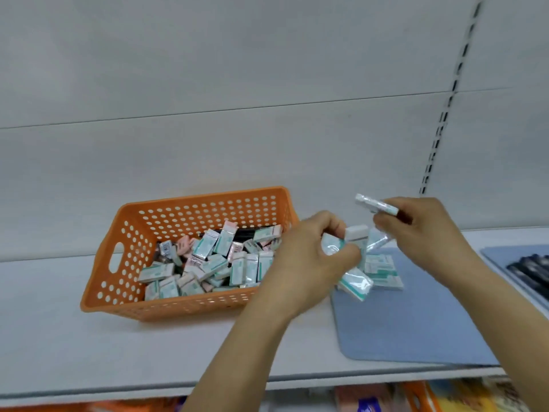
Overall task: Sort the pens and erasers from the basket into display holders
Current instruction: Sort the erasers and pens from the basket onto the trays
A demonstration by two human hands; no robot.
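1. Several wrapped erasers point(353, 260) are clutched in the left hand point(309, 263); one single eraser point(375, 205) is pinched by the right hand point(427, 230).
2. Directly beneath both grips, stacked erasers point(383, 272) lie on a blue mat point(410, 325).
3. Left of the grips, an orange basket point(124, 263) is seen holding more erasers; dark pens point(246, 232) are partly buried among them.

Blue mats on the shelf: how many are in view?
2. One blue mat lies right of the orange basket, under both hands, holding erasers. A second mat sits at the far right, cut off by the frame.
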